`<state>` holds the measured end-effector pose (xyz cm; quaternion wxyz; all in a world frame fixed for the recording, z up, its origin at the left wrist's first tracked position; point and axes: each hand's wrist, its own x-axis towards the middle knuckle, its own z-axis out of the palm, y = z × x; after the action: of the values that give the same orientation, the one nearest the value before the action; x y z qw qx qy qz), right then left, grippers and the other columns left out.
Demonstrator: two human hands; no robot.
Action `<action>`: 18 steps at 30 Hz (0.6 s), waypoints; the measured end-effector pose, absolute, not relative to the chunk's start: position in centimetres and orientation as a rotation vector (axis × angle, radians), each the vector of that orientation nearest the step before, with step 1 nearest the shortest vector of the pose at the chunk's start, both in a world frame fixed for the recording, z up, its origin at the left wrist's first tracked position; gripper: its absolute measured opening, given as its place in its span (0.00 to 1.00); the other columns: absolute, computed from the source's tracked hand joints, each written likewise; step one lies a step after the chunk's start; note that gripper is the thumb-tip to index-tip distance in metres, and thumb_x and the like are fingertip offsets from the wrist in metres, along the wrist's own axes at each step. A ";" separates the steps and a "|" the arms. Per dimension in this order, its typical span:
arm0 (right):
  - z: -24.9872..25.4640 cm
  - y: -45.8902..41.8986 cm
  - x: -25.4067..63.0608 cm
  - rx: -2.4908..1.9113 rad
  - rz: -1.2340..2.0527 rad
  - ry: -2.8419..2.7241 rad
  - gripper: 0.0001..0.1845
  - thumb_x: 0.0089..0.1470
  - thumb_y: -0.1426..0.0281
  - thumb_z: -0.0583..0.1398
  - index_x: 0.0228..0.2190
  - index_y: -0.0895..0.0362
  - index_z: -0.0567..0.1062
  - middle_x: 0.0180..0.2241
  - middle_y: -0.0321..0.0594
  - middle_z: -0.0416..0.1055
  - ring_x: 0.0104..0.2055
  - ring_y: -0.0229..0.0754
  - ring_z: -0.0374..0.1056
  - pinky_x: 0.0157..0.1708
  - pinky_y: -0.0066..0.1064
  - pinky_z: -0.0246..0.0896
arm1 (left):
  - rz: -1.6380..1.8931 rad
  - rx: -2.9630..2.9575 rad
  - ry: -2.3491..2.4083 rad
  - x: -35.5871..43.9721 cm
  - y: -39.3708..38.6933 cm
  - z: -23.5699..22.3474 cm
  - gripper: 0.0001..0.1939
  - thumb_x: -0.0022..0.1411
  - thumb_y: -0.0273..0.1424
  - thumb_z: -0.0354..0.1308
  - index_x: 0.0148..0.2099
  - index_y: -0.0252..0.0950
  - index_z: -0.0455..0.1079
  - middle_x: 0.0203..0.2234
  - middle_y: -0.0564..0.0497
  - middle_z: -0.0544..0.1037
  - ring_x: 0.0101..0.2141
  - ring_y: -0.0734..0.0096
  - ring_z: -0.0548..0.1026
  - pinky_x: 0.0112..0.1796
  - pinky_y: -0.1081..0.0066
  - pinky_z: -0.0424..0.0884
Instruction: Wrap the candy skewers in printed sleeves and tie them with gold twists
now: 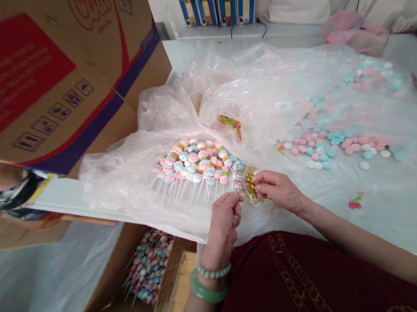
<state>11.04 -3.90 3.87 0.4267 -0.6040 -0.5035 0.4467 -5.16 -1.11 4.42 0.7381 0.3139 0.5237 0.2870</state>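
Note:
My left hand [224, 217], with a green bangle and beads at the wrist, pinches the lower end of a candy lollipop in a clear printed wrapper [239, 175]. My right hand [279, 192] is closed, thumb against fingers, at a small bunch of gold twist ties [251, 183] beside the wrapped lollipop. How many ties the fingers grip is hidden. Just beyond my left hand lies a heap of unwrapped candy lollipops [193, 161] in pink, blue and white, their white sticks pointing toward me.
Loose pastel candies [324, 148] lie on the plastic sheet [123, 164] at the right. A large cardboard carton [60, 68] stands at the left. Below the table edge, an open box [108, 298] holds many lollipops [152, 265]. Blue boxes [227, 2] stand on the back shelf.

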 end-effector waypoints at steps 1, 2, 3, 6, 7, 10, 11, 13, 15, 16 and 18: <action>4.1 -4.1 10.4 -1.530 1.045 -1.374 0.06 0.51 0.70 0.55 0.28 0.54 0.72 0.21 0.32 0.68 0.25 0.37 0.64 0.30 0.28 0.56 | 0.617 0.702 1.138 -4.8 -1.2 4.5 0.11 0.47 0.36 0.60 0.25 0.35 0.63 0.09 0.62 0.58 0.10 0.86 0.49 0.14 0.78 0.40; 4.3 -4.2 9.8 -1.573 0.936 -1.486 0.07 0.53 0.71 0.54 0.27 0.54 0.72 0.22 0.33 0.69 0.26 0.38 0.64 0.31 0.29 0.55 | 0.607 0.711 1.126 -4.5 -1.4 4.5 0.12 0.48 0.36 0.61 0.24 0.35 0.61 0.10 0.61 0.58 0.10 0.86 0.49 0.14 0.78 0.40; 4.4 -4.4 9.2 -1.627 0.802 -1.586 0.09 0.54 0.71 0.54 0.26 0.55 0.72 0.23 0.35 0.70 0.28 0.39 0.65 0.32 0.29 0.54 | 0.605 0.717 1.118 -4.3 -1.6 4.5 0.14 0.48 0.37 0.61 0.23 0.35 0.60 0.11 0.61 0.58 0.11 0.86 0.49 0.14 0.78 0.41; 4.2 -4.4 8.1 -1.750 0.468 -1.796 0.12 0.57 0.73 0.52 0.26 0.56 0.72 0.25 0.41 0.71 0.30 0.41 0.65 0.33 0.31 0.51 | 0.614 0.710 1.093 -4.0 -1.9 4.2 0.18 0.50 0.41 0.61 0.23 0.36 0.57 0.12 0.61 0.58 0.12 0.86 0.49 0.15 0.78 0.42; 4.1 -4.4 8.0 -1.763 0.431 -1.840 0.12 0.57 0.73 0.51 0.26 0.56 0.73 0.25 0.42 0.71 0.30 0.42 0.64 0.33 0.31 0.51 | 0.620 0.703 1.089 -4.0 -1.9 4.1 0.19 0.50 0.42 0.61 0.23 0.36 0.58 0.12 0.61 0.59 0.12 0.86 0.49 0.15 0.78 0.42; 3.3 -4.2 8.1 -1.706 0.505 -1.876 0.12 0.56 0.74 0.53 0.25 0.56 0.73 0.25 0.40 0.72 0.31 0.41 0.65 0.34 0.30 0.52 | 0.657 0.691 1.100 -4.4 -1.9 3.7 0.18 0.50 0.42 0.62 0.25 0.36 0.59 0.13 0.61 0.59 0.12 0.86 0.50 0.16 0.78 0.42; 3.0 -4.1 8.2 -1.663 0.565 -1.844 0.12 0.56 0.73 0.53 0.25 0.55 0.73 0.26 0.40 0.73 0.32 0.41 0.66 0.34 0.30 0.53 | 0.680 0.690 1.112 -4.5 -1.9 3.6 0.17 0.51 0.41 0.62 0.25 0.36 0.59 0.12 0.61 0.59 0.12 0.86 0.50 0.16 0.78 0.42; 2.6 -4.0 8.4 -1.598 0.675 -1.723 0.11 0.56 0.72 0.54 0.26 0.54 0.74 0.28 0.38 0.73 0.33 0.40 0.67 0.35 0.29 0.55 | 0.724 0.687 1.123 -4.7 -1.8 3.4 0.16 0.52 0.41 0.61 0.26 0.35 0.61 0.12 0.61 0.59 0.12 0.85 0.51 0.16 0.77 0.42; 2.3 -3.9 8.5 -1.602 0.754 -1.573 0.10 0.54 0.72 0.55 0.26 0.54 0.75 0.28 0.36 0.73 0.32 0.40 0.67 0.35 0.29 0.56 | 0.747 0.687 1.122 -4.6 -1.8 3.3 0.15 0.52 0.41 0.60 0.28 0.35 0.63 0.12 0.61 0.58 0.12 0.85 0.50 0.16 0.77 0.42; 2.3 -3.9 8.4 -1.621 0.794 -1.502 0.09 0.52 0.72 0.55 0.25 0.54 0.75 0.26 0.35 0.72 0.31 0.39 0.66 0.34 0.29 0.56 | 0.747 0.691 1.121 -4.6 -1.8 3.2 0.15 0.52 0.41 0.60 0.28 0.35 0.63 0.12 0.61 0.58 0.12 0.85 0.50 0.16 0.77 0.42; 2.4 -3.8 8.2 -1.657 0.886 -1.377 0.08 0.50 0.71 0.56 0.22 0.54 0.74 0.22 0.33 0.70 0.27 0.39 0.64 0.31 0.29 0.56 | 0.746 0.705 1.128 -4.3 -1.9 3.0 0.17 0.51 0.43 0.61 0.25 0.35 0.62 0.12 0.61 0.58 0.12 0.85 0.49 0.16 0.77 0.43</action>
<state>8.22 -3.83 2.41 0.3950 -0.6536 -0.5430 0.3492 -4.30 -1.89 2.99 0.7233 0.3192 0.5108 0.3377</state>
